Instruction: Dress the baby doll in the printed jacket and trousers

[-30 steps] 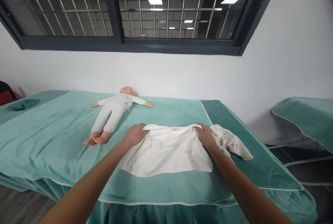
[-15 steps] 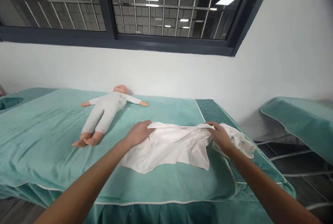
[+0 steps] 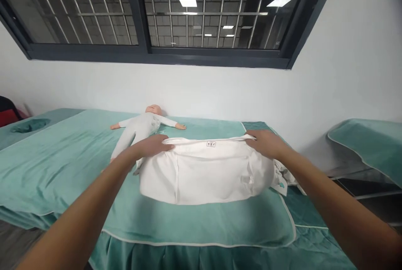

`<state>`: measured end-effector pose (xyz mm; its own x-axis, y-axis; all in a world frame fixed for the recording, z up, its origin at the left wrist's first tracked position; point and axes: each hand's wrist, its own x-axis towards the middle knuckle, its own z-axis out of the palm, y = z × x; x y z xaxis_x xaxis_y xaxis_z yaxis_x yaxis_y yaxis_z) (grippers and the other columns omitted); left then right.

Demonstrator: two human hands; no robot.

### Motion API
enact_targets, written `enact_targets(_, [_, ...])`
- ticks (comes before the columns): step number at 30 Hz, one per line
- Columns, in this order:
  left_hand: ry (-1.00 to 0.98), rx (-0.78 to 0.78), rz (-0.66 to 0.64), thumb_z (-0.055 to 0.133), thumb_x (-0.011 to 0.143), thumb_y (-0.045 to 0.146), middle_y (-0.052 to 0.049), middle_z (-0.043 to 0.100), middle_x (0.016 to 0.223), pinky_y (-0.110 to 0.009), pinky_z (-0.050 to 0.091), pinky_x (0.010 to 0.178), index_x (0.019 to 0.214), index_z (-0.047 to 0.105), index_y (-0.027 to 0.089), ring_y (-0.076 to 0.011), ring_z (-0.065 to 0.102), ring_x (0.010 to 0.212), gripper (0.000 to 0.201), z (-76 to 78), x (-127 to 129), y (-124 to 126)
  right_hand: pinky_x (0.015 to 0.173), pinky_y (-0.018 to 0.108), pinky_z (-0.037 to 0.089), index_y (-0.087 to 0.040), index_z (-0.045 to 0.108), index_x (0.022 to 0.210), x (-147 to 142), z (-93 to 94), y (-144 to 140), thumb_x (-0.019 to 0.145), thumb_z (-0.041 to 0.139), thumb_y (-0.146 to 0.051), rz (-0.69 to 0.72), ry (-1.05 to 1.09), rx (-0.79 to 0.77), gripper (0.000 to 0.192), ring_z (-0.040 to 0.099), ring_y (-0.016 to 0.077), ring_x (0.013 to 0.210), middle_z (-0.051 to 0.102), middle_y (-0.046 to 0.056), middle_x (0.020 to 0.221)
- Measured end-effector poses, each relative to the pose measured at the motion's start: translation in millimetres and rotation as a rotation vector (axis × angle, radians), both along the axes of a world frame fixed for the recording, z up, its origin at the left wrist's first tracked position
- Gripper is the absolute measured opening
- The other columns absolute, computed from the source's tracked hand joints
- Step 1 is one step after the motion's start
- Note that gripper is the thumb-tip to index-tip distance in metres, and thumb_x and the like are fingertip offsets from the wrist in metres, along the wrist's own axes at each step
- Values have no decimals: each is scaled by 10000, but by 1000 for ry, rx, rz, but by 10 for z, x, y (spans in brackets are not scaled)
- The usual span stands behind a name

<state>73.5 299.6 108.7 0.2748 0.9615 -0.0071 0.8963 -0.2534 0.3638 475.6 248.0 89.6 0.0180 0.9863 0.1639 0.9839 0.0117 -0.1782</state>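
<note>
A white baby garment point(image 3: 207, 173) with a small printed label hangs stretched between my hands above the bed. My left hand point(image 3: 153, 145) is closed on its upper left edge. At the upper right edge, my right hand point(image 3: 264, 142) pinches the cloth. Behind my left hand a baby doll point(image 3: 138, 129) in a white outfit lies on its back, arms spread, its feet mostly hidden by my arm. Partly covered by my right forearm, a crumpled white patterned cloth point(image 3: 281, 180) rests on the bed.
A green sheet point(image 3: 63, 161) with white piping covers the bed, which stands against a white wall point(image 3: 216, 98). Above it is a dark-framed window point(image 3: 216, 56) with bars. Another green-covered surface point(image 3: 370, 140) stands at the right, and a red and black item point(image 3: 9, 115) at far left.
My hands have lifted the garment and pulled it wider, so its front spreads flatter and the label shows. The view has turned slightly left.
</note>
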Motion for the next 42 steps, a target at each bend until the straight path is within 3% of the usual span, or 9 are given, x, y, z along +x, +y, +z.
enact_targets(5, [59, 163, 178, 473, 887, 306, -185, 604, 1246, -444, 465, 916, 1224, 558, 142, -323, 583, 1118, 384, -585, 247, 145, 780, 368, 437, -159, 631, 1102, -425, -288, 204, 909, 441, -282, -106, -203, 104, 298, 604, 282, 977, 661, 149, 1089])
enact_targets(8, [48, 233, 54, 440, 888, 160, -154, 547, 1322, -408, 390, 1046, 1259, 554, 157, -275, 504, 1229, 388, -977, 556, 24, 943, 428, 391, -127, 581, 1198, -776, -636, 186, 903, 484, -246, -52, -215, 255, 332, 494, 322, 1173, 555, 176, 1294])
enact_targets(11, [41, 210, -77, 398, 901, 117, -103, 572, 1304, -314, 420, 1019, 1244, 584, 190, -209, 543, 1182, 397, -1287, 815, -28, 1010, 373, 367, -157, 560, 1243, -1038, -989, 181, 932, 433, -200, 78, -4, 154, 339, 462, 269, 1228, 513, 135, 1366])
enact_targets(13, [57, 190, -69, 372, 908, 114, -129, 581, 1287, -333, 436, 994, 1236, 586, 162, -225, 559, 1160, 394, -1412, 918, 35, 997, 331, 382, -175, 556, 1243, -1125, -1159, 234, 954, 389, -193, 74, 82, 90, 334, 474, 232, 1226, 532, 114, 1351])
enact_targets(20, [106, 162, 127, 346, 953, 239, -202, 605, 1242, -514, 386, 1028, 1170, 598, 122, -331, 530, 1210, 353, -1480, 1118, 412, 891, 403, 447, -101, 610, 1100, -1257, -1328, 650, 989, 295, -269, -153, 156, -6, 373, 598, 295, 1065, 655, 192, 1078])
enact_targets(25, [72, 211, 192, 329, 959, 255, -195, 438, 1465, -484, 355, 1088, 1443, 372, 128, -334, 386, 1370, 503, -1464, 1295, 445, 1018, 397, 391, -51, 553, 1234, -1448, -1386, 822, 949, 341, -213, -211, 195, 42, 390, 459, 322, 1304, 473, 259, 1392])
enact_targets(31, [36, 256, 204, 330, 953, 280, -172, 323, 1557, -511, 345, 1103, 1519, 249, 155, -353, 304, 1418, 585, -1498, 1370, 629, 1152, 425, 239, -29, 209, 1504, -1398, -1460, 910, 925, 352, -174, -254, 220, 243, 614, 131, 338, 1481, 88, 244, 1602])
enact_targets(34, [49, 275, 163, 302, 970, 303, -151, 264, 1592, -506, 311, 1131, 1539, 215, 193, -343, 263, 1444, 586, -1559, 1366, 775, 1153, 438, 242, -77, 173, 1527, -1284, -1502, 997, 938, 322, -181, -215, 211, 314, 617, 122, 330, 1483, 61, 205, 1616])
enact_targets(42, [97, 240, 78, 198, 988, 451, -148, 289, 1584, -482, 248, 1173, 1549, 199, 157, -340, 256, 1451, 634, -1718, 1361, 1109, 1165, 462, 220, -103, 130, 1549, -1031, -1738, 1288, 970, 330, -356, -234, 182, 187, 663, 201, 352, 1459, 43, 188, 1621])
